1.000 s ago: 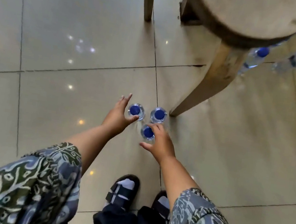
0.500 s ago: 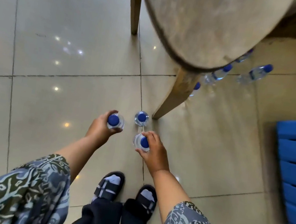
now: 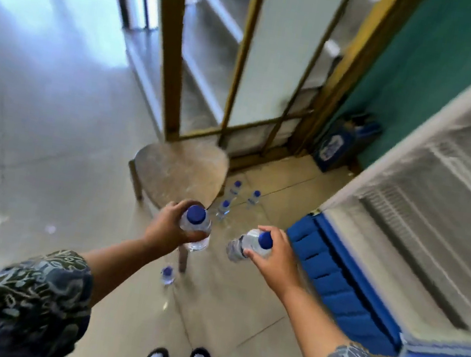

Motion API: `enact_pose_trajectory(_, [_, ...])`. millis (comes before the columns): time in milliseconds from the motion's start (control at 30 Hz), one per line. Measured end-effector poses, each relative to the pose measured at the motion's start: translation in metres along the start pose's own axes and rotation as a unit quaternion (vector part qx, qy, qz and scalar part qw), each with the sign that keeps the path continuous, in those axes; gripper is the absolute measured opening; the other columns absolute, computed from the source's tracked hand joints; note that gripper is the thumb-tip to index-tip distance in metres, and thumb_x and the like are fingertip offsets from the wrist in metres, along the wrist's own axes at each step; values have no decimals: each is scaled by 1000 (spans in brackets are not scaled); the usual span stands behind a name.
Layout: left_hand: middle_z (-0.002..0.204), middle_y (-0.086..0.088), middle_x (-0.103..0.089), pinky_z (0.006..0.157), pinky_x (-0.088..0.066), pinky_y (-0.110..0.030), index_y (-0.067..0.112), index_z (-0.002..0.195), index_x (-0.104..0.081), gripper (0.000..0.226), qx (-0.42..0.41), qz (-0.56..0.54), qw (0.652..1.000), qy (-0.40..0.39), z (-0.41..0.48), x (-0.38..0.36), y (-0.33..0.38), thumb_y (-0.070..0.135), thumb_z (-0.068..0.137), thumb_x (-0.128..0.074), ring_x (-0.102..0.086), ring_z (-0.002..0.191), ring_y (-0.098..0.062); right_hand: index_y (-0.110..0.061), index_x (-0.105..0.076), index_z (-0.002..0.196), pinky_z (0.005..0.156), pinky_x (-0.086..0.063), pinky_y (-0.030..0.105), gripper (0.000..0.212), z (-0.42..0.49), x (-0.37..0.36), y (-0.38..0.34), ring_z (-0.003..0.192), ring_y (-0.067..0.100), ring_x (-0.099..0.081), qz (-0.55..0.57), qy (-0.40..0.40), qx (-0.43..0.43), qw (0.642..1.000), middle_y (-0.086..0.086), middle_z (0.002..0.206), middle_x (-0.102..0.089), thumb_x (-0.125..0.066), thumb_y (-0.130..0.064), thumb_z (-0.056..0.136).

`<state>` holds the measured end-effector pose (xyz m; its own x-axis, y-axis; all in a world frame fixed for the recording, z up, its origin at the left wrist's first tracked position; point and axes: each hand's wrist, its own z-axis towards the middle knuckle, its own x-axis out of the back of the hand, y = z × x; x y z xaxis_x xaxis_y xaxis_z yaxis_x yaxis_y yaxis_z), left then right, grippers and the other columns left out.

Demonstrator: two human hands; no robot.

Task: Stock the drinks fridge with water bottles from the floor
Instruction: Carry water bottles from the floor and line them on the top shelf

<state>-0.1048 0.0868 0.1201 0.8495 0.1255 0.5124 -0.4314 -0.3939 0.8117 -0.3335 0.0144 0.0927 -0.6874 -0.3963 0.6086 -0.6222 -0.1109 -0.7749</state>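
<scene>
The person stands on the tiled floor [image 3: 47, 148] with both arms extended forward.

1. The left hand [image 3: 166, 227] grips the first bottle [image 3: 195, 218], fingers wrapped round its body. This bottle is upright, blue cap up, and is in the air above the near edge of the wooden stool [image 3: 180, 166].
2. The right hand [image 3: 273, 260] grips the second bottle [image 3: 248, 242] just below its blue cap. This bottle is tilted, base pointing left, and is also clear of the floor.
3. A lone bottle [image 3: 167, 274] stands on the floor just beside the near leg of the stool.
4. Three more bottles [image 3: 225, 207] stand together on the floor beyond the right edge of the stool.
5. The fridge [image 3: 448, 187] is to the right, with a blue grille [image 3: 332, 277] along its base. Motion blur is heavy here; the white bars appear to be wire shelves.
</scene>
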Motion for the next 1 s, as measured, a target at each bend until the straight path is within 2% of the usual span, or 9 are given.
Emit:
enact_pose_trajectory(100, [111,0,-60,96,-47,-39,27,114,-57,56,-91,11,996,-22,12,3,78,29,65,-84,-58,103,-20,-26,-52,114,84,-50,19,51,-21,75,-15,98,10,-58,49,88,15,995,-4,111,-56,-79,-18,72])
enact_pose_trajectory(167, [110,1,-61,96,-46,-38,29,109,-55,51,-139,3,990,-38,19,-5,124,25,66,-83,-58,103,-19,-27,-51,116,86,-52,28,54,-32,117,-21,98,12,-61,86,145,21,985,-3,110,-59,-78,-13,72])
enact_pose_trajectory(267, [105,1,-65,92,-48,-33,30,102,-56,44,-196,-14,978,-74,29,-32,195,23,68,-82,-61,98,-16,-28,-50,119,83,-53,26,57,-48,182,-23,94,8,-63,119,225,37,966,-6,107,-62,-77,-8,73])
enact_pose_trajectory(433, [94,7,-70,82,-54,-29,26,103,-61,38,-261,-87,952,-135,52,-97,309,27,71,-80,-67,87,-9,-26,-48,122,76,-45,4,52,-60,296,-15,91,-15,-56,132,338,71,929,-14,110,-58,-74,-11,79])
enact_pose_trajectory(500, [94,11,-69,79,-53,-24,26,102,-59,33,-281,-117,940,-152,59,-121,357,20,75,-77,-66,85,-5,-30,-48,121,75,-47,7,50,-61,347,-8,96,-9,-57,117,361,83,921,-14,113,-58,-73,-16,80])
enact_pose_trajectory(600, [97,4,-71,84,-54,-33,24,101,-59,29,-316,-159,919,-176,72,-158,439,19,77,-75,-69,88,-13,-31,-49,120,76,-50,11,50,-61,431,-4,103,2,-58,94,412,110,900,-10,115,-59,-74,-16,79])
enact_pose_trajectory(767, [90,1,-71,74,-58,-36,20,98,-61,25,-349,-256,884,-175,96,-207,563,18,77,-75,-70,79,-14,-33,-48,114,78,-43,4,48,-45,565,-14,97,2,-57,31,485,178,855,-15,109,-58,-73,-11,79])
enact_pose_trajectory(900, [95,-2,-69,72,-58,-33,18,104,-58,28,-378,-305,855,-180,106,-231,645,20,80,-72,-67,76,-10,-21,-48,119,82,-44,10,47,-31,648,-28,92,-4,-57,37,552,233,800,-2,110,-58,-72,-10,80])
enact_pose_trajectory(1000, [95,-3,-69,85,-56,-44,17,103,-59,25,-423,-314,833,-167,118,-241,705,21,81,-71,-68,87,-18,-23,-49,117,92,-50,35,45,-18,699,-32,100,11,-58,65,596,252,760,8,112,-61,-72,-18,78])
